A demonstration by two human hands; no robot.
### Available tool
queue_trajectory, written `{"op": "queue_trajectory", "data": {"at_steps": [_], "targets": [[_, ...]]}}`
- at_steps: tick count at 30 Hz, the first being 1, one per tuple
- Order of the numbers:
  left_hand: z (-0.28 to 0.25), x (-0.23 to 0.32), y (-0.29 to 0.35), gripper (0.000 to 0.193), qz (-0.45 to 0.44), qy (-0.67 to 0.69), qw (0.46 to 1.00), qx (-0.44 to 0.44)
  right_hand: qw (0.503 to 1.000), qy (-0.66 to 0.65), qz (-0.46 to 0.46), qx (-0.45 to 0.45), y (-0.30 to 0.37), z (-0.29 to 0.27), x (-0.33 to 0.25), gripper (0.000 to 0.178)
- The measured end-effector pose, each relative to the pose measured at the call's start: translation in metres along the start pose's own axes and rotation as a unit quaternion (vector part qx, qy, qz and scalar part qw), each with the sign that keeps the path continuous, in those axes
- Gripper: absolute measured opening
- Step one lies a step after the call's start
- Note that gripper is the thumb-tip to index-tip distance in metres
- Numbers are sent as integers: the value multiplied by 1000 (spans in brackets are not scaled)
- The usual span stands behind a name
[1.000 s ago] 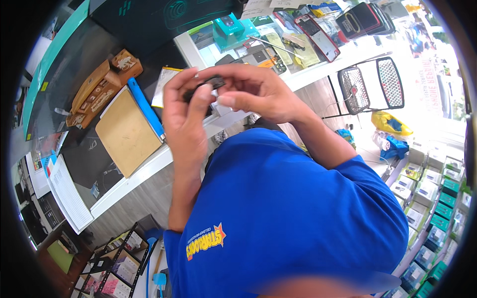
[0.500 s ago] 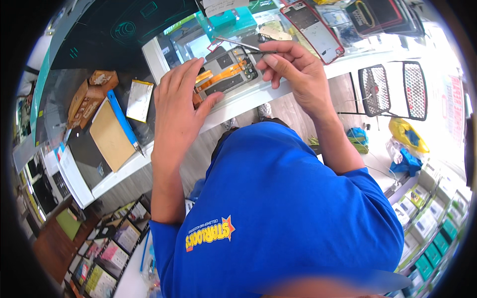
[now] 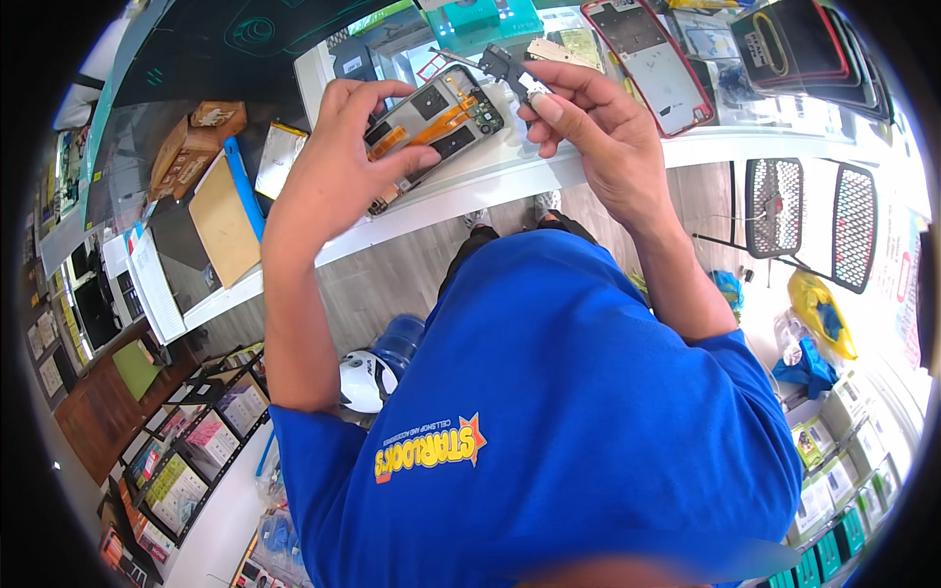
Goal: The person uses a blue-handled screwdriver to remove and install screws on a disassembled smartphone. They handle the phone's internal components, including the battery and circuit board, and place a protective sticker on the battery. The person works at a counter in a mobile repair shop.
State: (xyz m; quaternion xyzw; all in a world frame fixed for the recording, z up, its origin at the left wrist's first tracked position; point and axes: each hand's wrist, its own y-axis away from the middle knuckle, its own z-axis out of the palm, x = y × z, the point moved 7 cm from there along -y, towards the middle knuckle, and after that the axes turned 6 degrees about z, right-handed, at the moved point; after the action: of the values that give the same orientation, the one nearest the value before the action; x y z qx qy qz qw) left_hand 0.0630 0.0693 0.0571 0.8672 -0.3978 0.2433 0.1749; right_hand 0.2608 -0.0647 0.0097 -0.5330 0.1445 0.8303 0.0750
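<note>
Left hand (image 3: 338,162): half-curled, thumb and fingers holding opened phone (image 3: 446,120) over tabletop (image 3: 510,165) | Right hand (image 3: 606,122): pinching black part (image 3: 510,71) just beside phone's right end | Change: part now showing its broad face, remaining separate from phone

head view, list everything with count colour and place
counter: 1, white, top
phone: 1, grey-orange, opened, top centre
part: 1, black, right of phone
cover: 1, red-rimmed, top right
cases: several, dark, top right corner
box: 1, teal, top centre
holder: 1, brown, upper left
folder: 1, tan, left
small items: unclear count, mixed, counter
chair: 1, black, right
bags: 2, yellow and blue, right
helmet: 1, white, lower centre-left
cartons: many, mixed, lower left
shirt: 1, blue, centre
left hand: 1, bare, on phone
right hand: 1, bare, holding part
</note>
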Motion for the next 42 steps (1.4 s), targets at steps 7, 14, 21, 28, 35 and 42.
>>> {"op": "queue_trajectory", "data": {"at_steps": [7,14,21,28,35,42], "targets": [[3,-20,-7,44,-135,211,965,-75,999,18,16,27,-1,-2,5,27],[-4,-33,7,42,-108,422,900,23,995,50,16,88,-2,-5,4,36],[36,-26,26,44,-68,678,715,154,997,-48,-35,41,-7,16,-1,58],[35,-30,26,42,-102,583,780,204,997,-42,-7,61,-20,29,-7,33],[29,-6,23,34,-5,580,788,206,997,19,-46,61,-28,53,-22,33],[24,0,15,33,46,563,796,219,992,34,-95,79,-33,65,-23,34]]}}
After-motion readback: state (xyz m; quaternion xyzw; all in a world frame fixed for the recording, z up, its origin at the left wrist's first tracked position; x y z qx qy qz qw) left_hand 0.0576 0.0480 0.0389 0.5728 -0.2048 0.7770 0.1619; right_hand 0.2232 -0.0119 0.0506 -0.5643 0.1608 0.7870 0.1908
